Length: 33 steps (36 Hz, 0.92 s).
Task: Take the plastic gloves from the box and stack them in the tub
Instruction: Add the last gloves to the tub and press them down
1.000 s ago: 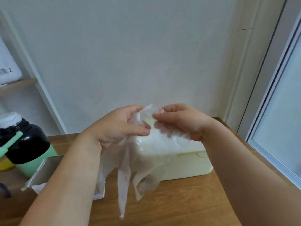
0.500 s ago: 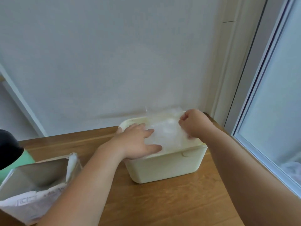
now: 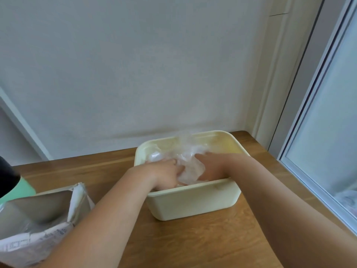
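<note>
My left hand [image 3: 166, 172] and right hand [image 3: 211, 165] press straightish fingers on the gloves [image 3: 190, 168] in the tub [image 3: 193, 204]; the box [image 3: 38, 219] lies nearer my left.

Left hand [image 3: 166, 172] and right hand [image 3: 213, 166] press clear gloves [image 3: 191, 170] down inside the cream tub [image 3: 193, 203].

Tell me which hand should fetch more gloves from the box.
Left, probably. The open grey-lined cardboard box lies on the left hand's side; the right hand, also pressing clear plastic gloves in the cream plastic tub, sits farther away.
</note>
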Each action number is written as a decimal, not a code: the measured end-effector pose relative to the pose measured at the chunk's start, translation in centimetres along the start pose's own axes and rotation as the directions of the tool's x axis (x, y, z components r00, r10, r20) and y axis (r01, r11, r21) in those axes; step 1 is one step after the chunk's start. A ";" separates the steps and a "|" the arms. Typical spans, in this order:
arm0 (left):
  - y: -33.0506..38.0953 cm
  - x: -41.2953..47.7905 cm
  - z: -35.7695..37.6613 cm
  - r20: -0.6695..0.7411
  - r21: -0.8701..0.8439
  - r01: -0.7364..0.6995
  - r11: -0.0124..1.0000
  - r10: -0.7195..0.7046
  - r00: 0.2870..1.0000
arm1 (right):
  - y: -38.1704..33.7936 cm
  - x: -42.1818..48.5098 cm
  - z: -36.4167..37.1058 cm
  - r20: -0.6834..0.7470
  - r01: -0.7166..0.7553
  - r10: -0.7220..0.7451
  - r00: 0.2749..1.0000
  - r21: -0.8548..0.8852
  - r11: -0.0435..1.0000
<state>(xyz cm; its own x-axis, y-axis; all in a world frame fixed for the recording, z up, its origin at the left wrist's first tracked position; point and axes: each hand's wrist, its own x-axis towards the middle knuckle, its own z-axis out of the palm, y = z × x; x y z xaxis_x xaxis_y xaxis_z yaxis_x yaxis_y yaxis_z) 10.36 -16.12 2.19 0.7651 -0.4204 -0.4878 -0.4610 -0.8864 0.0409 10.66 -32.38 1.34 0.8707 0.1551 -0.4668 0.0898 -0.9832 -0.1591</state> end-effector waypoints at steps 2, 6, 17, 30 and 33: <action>0.0 0.4 0.2 0.042 -0.022 -0.007 1.000 0.007 0.999 | 0.1 0.5 0.1 0.086 -0.043 0.046 0.995 -0.039 0.998; -0.2 1.0 0.3 0.055 -0.048 -0.012 0.999 0.015 0.998 | -0.3 0.2 -0.2 0.142 -0.038 0.047 0.989 -0.069 0.997; -2.1 -2.7 -0.6 -0.484 -0.312 -0.079 0.947 -0.087 0.871 | -0.7 -2.9 -1.5 -0.349 0.058 -0.011 0.937 0.123 0.991; -9.8 -12.7 3.3 -0.692 -0.589 -0.168 0.791 -0.385 0.611 | -12.9 -4.4 0.5 -0.712 0.577 -0.118 0.692 0.448 0.683; -12.1 -15.1 4.6 -0.667 -0.615 -0.095 0.783 -0.453 0.591 | -16.3 -4.0 1.4 -0.716 0.626 -0.172 0.676 0.436 0.646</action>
<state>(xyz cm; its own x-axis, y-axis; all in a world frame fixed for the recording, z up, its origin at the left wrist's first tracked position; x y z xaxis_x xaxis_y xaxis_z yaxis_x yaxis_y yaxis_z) 2.36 1.84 5.04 0.9611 0.0234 0.2751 -0.1572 -0.7729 0.6148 5.08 -16.82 4.56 0.9197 0.2052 0.3347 0.3926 -0.4959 -0.7746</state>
